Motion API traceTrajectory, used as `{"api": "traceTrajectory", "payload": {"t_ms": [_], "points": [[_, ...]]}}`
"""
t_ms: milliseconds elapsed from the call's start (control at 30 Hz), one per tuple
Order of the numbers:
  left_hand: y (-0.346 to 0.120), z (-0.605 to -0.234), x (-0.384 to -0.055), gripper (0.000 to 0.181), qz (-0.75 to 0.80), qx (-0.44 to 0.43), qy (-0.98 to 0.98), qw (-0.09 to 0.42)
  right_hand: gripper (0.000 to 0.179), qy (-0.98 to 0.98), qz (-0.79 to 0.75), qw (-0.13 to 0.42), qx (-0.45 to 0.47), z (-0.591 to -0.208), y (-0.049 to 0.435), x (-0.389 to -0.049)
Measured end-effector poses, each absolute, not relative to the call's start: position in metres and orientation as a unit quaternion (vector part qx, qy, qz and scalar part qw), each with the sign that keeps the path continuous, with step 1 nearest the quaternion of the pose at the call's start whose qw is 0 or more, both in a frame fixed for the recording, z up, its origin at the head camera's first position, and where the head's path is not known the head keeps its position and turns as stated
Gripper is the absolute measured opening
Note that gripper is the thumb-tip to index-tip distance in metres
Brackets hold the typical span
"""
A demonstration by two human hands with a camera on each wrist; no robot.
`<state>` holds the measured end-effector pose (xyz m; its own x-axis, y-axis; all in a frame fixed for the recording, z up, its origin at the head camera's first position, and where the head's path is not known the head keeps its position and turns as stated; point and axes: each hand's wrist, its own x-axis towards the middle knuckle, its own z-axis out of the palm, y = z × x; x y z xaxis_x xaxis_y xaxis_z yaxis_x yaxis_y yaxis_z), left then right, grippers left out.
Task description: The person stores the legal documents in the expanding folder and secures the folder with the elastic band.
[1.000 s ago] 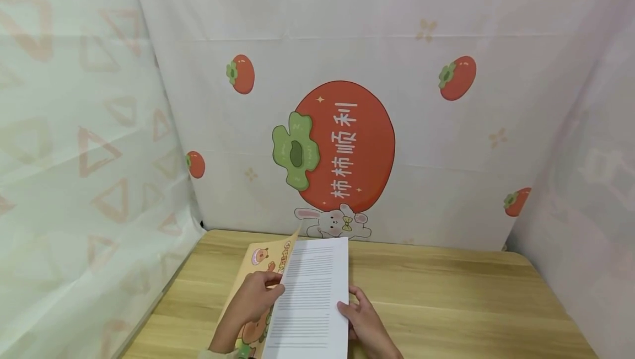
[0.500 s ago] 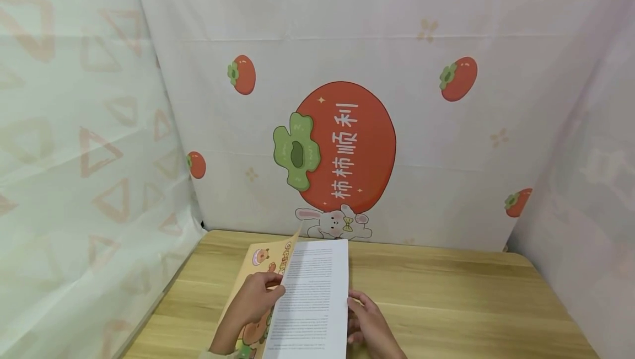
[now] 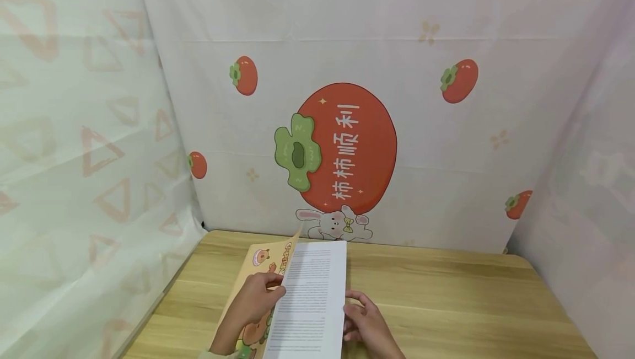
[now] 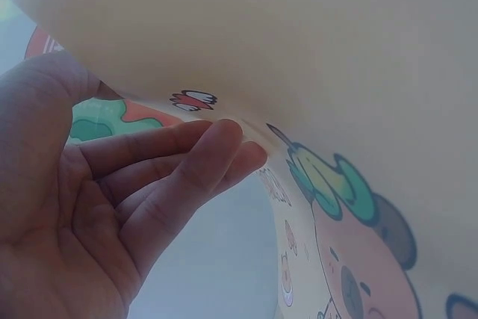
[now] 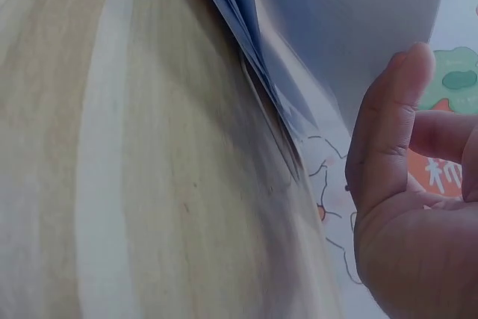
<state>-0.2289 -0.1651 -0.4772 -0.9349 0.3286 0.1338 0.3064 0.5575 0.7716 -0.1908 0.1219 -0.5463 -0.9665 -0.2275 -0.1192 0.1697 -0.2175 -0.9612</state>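
An open book lies tilted at the table's front, its orange cartoon cover (image 3: pixel 259 279) folded to the left and its white printed pages (image 3: pixel 307 293) facing up. At the cover's edge my left hand (image 3: pixel 254 296) pinches it between thumb and fingers; the left wrist view shows the fingertips meeting at the curved cover (image 4: pixel 388 110). My right hand (image 3: pixel 369 323) is at the pages' right edge, thumb against it and fingers bent beside and beneath. From the right wrist, several loose sheets (image 5: pixel 321 28) fan beside the thumb; the exact contact is partly hidden.
The wooden table (image 3: pixel 446 298) extends to the right of the book. A white cloth backdrop (image 3: pixel 426 204) with red persimmon prints hangs behind it, and a patterned curtain (image 3: pixel 124 193) lines the left side.
The printed text on the top page differs from a second ago; a page has turned or slipped. My right thumb has shifted from the page's face to its edge. The left hand stays put.
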Motion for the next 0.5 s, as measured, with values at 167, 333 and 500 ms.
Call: {"api": "traceTrajectory", "payload": {"t_ms": [167, 333, 500], "points": [[-0.165, -0.476, -0.228, 0.031, 0.441, 0.185, 0.879, 0.01, 0.051, 0.618, -0.777, 0.12, -0.028, -0.546, 0.117, -0.193], [-0.165, -0.476, -0.227, 0.031, 0.448, 0.188, 0.874, 0.008, 0.05, 0.618, -0.776, 0.124, -0.033, -0.548, 0.11, -0.193], [-0.165, -0.477, -0.227, 0.032, 0.447, 0.187, 0.875, 0.008, 0.048, 0.621, -0.774, 0.12, -0.037, -0.55, 0.103, -0.193]]}}
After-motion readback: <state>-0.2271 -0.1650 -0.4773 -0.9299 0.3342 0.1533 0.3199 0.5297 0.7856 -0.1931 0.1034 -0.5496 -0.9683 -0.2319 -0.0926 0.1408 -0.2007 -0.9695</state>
